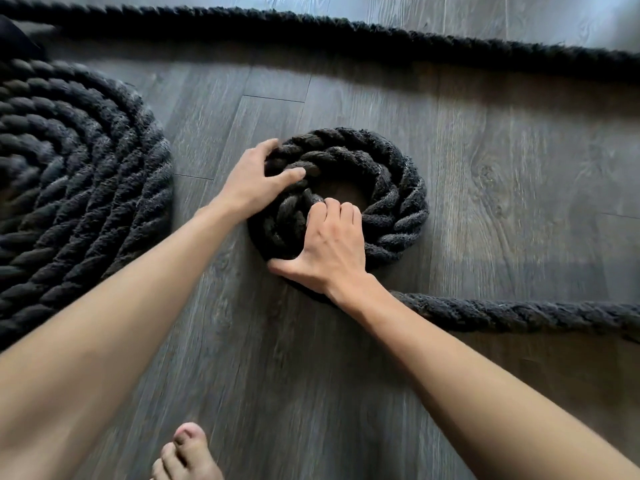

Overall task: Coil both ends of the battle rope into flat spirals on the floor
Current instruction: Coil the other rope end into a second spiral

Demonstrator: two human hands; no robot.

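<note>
The small coil of thick black twisted battle rope [381, 188] sits on the grey wood-plank floor [485, 168], roughly two loose turns with a gap at its centre. The left hand [256, 178] grips its far-left rim. The right hand [329, 247] curls its fingers into the centre, thumb braced on the near edge. Left of the coil lies a large flat spiral [69, 188], seemingly finished. A loose tail [519, 315] runs off to the right, so I'd say most of this end remains. No containers in sight.

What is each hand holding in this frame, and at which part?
Both hold the small rope coil. The left hand grips its far-left rim; the right hand grips the near side, fingers curled into the centre, thumb at the outer edge.
</note>
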